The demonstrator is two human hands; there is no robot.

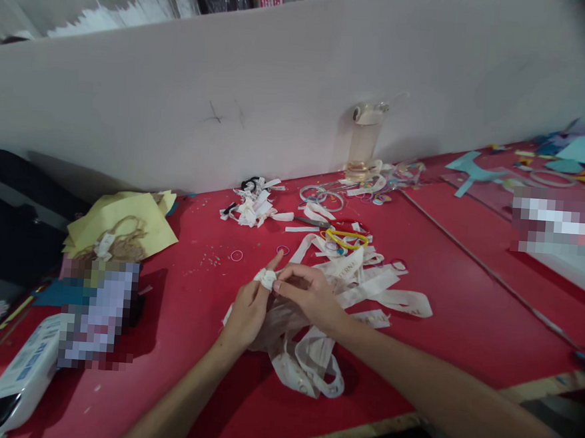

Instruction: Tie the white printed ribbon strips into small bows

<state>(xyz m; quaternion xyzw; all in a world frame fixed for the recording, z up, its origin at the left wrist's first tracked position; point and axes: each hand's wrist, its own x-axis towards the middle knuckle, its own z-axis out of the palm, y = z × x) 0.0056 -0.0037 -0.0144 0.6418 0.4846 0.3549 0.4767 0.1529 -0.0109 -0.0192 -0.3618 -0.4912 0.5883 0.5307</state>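
Observation:
My left hand point(249, 307) grips a bunched white ribbon point(267, 278), which looks folded or knotted around its fingers, with the index finger pointing up. At the right side of this bunch, my right hand point(312, 295) pinches the ribbon between thumb and fingertips. Long loose white ribbons point(404, 301) with printed lettering spread under and to the right of both hands. Just beyond the left fingertip lies a small purple ring-shaped band point(283, 250), and a pale pink one point(236, 256) is to its left. Exactly how the ribbon wraps is too small to tell.
Scissors point(346, 238) with yellow and red handles lie beyond the ribbons. A heap of ribbon pieces point(253, 206) and a clear bottle point(364, 144) stand near the grey partition point(280, 105). Yellow paper point(154, 226) and a white device point(21, 373) are at left, on the red table point(185, 385).

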